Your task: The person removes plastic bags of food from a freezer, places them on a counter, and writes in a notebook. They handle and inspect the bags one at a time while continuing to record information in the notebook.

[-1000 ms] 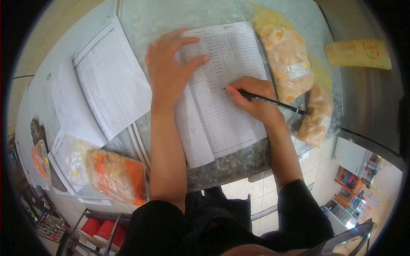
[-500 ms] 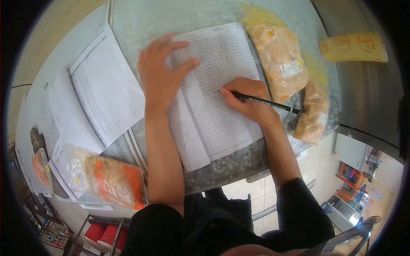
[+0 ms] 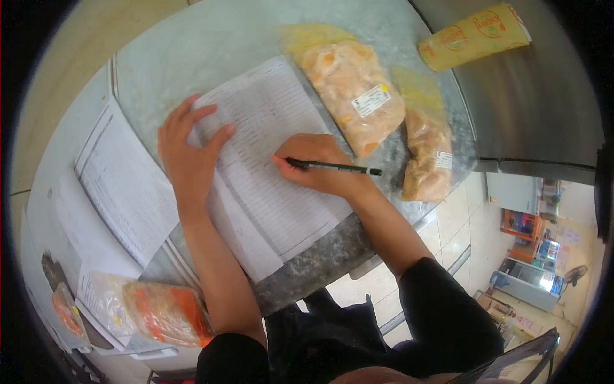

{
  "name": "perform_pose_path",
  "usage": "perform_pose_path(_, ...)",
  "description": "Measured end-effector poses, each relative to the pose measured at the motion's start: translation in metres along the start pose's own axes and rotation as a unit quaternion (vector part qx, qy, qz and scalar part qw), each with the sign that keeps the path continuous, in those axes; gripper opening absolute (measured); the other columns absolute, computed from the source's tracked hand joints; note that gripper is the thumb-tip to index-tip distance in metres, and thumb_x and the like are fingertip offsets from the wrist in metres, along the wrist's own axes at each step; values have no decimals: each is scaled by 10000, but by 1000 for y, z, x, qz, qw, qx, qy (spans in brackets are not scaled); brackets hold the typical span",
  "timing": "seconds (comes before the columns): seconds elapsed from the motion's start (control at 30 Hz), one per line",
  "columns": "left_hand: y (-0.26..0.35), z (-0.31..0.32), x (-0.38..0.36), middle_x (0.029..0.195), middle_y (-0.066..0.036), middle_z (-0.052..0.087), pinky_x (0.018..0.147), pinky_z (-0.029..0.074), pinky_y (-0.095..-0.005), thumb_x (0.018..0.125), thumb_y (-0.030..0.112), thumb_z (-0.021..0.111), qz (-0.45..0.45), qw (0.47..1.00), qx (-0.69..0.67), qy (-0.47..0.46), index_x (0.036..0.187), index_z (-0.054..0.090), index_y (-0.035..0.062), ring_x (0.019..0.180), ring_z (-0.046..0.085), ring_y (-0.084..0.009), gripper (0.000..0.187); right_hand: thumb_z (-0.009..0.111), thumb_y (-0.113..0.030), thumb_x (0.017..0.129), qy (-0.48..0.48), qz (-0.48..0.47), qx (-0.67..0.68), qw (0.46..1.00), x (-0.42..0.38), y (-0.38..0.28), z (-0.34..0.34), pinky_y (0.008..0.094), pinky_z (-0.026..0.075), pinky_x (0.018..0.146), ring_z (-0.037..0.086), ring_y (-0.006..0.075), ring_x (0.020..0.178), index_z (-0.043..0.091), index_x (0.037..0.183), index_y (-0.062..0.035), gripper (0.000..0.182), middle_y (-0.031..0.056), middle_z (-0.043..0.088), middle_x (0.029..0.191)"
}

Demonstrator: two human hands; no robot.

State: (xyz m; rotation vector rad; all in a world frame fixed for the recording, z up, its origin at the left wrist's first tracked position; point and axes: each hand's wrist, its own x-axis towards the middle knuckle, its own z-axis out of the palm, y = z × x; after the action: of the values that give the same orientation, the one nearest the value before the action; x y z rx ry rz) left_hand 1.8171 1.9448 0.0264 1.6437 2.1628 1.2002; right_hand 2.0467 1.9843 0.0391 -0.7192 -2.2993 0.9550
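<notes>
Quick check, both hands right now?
Left hand: open, fingers spread at the lined paper's edge, holding nothing.
Right hand: closed, holding a black writing tool over the paper.

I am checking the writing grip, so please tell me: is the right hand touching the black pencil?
Touching: the head view shows the right hand gripping the black pencil near its writing end.
</notes>
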Motion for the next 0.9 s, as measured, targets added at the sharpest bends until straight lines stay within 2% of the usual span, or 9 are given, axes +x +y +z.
perform_pose_path(0.07,4,-4,0,1385,-24,616,1131,364,-415,711,212,887,-18,1000,11,-19,1089,749,133,1308,494,-266,410,714,-94,859,8,0,6,1000,-1,0,2,427,510,668,650,341,749,644,815,-10,118,138,649,763)
perform_pose_path(0.17,1,-4,0,1396,-14,608,1140,356,-415,720,208,881,-9,1000,-3,-23,1094,745,136,1328,474,-257,404,721,-94,854,11,-3,4,1000,-1,1,0,427,510,666,651,343,749,647,815,-9,119,140,654,761)
perform_pose_path(0.43,4,-4,-1,1385,-13,616,1142,352,-414,704,192,887,-19,1000,-7,-18,1090,749,137,1322,478,-262,414,715,-80,848,19,-15,-13,1000,-1,2,2,421,507,644,647,335,729,643,805,-17,106,132,649,749)
perform_pose_path(0.73,-2,-3,1,1367,-28,627,1118,369,-418,689,206,893,0,1000,-16,-3,1059,761,135,1293,502,-266,399,717,-95,852,21,15,-21,999,0,0,1,416,495,628,627,333,696,635,799,-20,123,129,637,744)
perform_pose_path(0.9,3,-4,0,1355,-27,635,1111,372,-416,689,216,891,-13,1000,-5,-2,1060,767,148,1276,515,-268,397,734,-114,860,40,70,-16,997,-2,2,-8,375,482,582,630,293,639,664,791,-25,133,119,648,719)
